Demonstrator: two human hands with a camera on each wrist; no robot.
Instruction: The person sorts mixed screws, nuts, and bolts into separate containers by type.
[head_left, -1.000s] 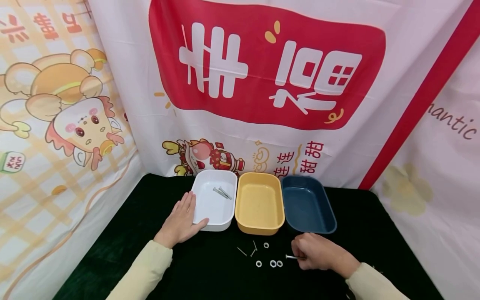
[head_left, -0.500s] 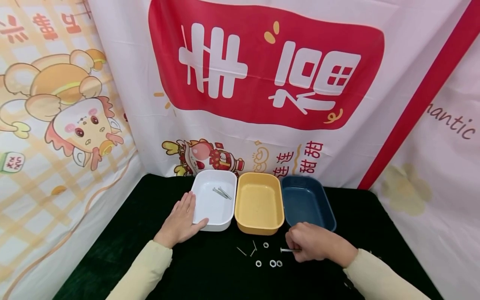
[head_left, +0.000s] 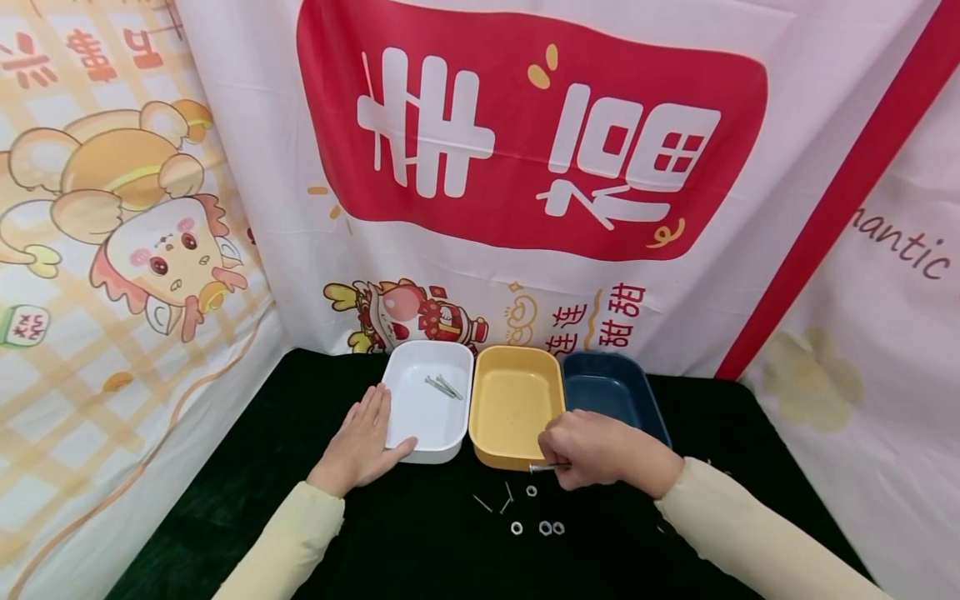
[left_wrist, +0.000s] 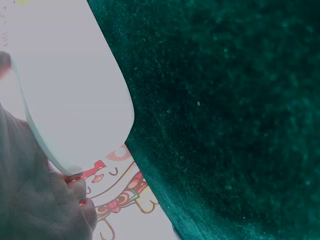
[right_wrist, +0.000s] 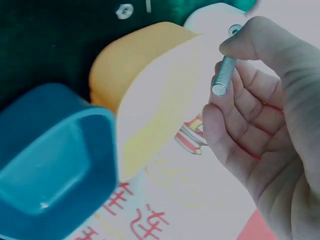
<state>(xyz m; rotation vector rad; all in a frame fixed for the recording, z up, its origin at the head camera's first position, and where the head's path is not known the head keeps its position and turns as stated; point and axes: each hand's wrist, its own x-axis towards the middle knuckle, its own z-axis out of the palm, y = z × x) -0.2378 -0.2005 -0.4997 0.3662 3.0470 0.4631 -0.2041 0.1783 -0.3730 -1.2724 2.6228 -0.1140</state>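
Observation:
My left hand (head_left: 363,437) rests with straight fingers along the left side of a white bin (head_left: 401,433), thumb on its front rim. Inside that bin lie several bolts (head_left: 445,387). Between thumb and fingers my right hand (head_left: 603,450) pinches a silver bolt (head_left: 542,468), near the front right corner of the yellow bin (head_left: 510,458). Close up in the right wrist view, the threaded end of the bolt (right_wrist: 223,77) points toward the camera. Below the bins, several hex nuts (head_left: 545,527) and small thin screws (head_left: 482,503) lie on the dark green cloth.
A dark blue bin (head_left: 618,387) stands right of the yellow one, partly hidden behind my right hand. All the bins stand side by side at the back of the cloth-covered table (head_left: 420,542). A printed white and red curtain (head_left: 525,275) hangs right behind them.
My right hand has moved left and away from me with the bolt, from in front of the blue bin to the yellow bin's front corner. The left hand has stayed put.

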